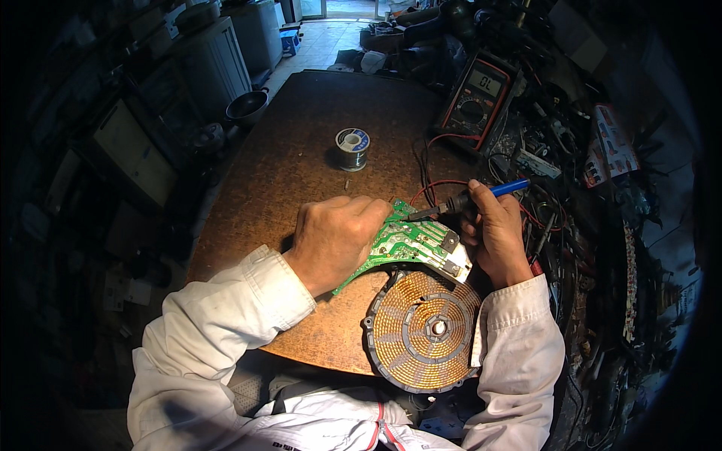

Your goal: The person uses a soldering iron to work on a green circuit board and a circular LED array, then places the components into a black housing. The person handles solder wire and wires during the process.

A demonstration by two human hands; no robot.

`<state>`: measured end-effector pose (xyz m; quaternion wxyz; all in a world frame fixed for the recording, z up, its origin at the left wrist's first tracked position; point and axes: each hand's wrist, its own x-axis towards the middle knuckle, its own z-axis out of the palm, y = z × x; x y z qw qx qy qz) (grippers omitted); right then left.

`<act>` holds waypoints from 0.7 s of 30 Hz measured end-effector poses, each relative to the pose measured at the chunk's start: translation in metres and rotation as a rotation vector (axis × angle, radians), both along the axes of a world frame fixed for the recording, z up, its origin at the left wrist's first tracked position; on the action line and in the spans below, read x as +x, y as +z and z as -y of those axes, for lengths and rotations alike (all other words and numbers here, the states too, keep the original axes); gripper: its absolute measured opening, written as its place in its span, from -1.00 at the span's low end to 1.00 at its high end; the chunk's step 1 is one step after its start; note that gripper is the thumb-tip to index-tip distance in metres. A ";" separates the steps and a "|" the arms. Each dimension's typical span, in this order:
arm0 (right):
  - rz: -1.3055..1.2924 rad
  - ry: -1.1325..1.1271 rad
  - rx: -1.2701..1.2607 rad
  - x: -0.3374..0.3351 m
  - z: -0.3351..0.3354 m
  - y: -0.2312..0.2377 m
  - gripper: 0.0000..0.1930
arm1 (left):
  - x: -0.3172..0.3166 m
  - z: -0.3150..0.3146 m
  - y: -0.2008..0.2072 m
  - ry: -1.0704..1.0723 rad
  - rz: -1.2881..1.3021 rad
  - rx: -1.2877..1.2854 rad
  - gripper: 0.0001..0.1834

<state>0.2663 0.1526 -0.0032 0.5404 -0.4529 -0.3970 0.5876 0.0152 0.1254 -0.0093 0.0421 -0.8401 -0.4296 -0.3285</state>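
My left hand [336,239] grips a green circuit board [395,244] by its left part, holding it tilted above the table. Pale tracks and solder joints cover the board's upturned face. In my right hand [492,233] is a slim blue-handled tool [508,188] with a dark front part; its exact kind I cannot make out. The tool's tip points left and meets the board's upper part, or lies just over it. Below the board, a round induction coil [421,331] of copper-coloured windings in a dark frame lies at the table's near edge, beside my right sleeve.
A solder wire spool [352,150] stands on the brown table [301,143]. At the far right sits a red-and-black multimeter [477,101] with its leads trailing toward the board. Tangled parts and cables crowd the right side. A pan [247,105] is off the table's left edge.
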 end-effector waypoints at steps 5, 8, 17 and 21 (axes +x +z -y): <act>0.010 0.000 0.003 0.000 0.000 0.000 -0.72 | -0.001 0.000 0.000 0.005 -0.013 -0.010 -0.78; 0.010 0.000 0.004 0.000 0.000 0.000 -0.72 | 0.000 0.000 -0.001 -0.006 0.000 0.007 -0.78; 0.010 -0.018 -0.020 -0.004 0.001 0.005 -0.66 | 0.000 -0.001 -0.002 -0.008 0.002 0.002 -0.78; 0.012 -0.016 -0.018 -0.003 0.001 0.004 -0.66 | 0.000 -0.001 -0.002 -0.009 -0.007 0.002 -0.78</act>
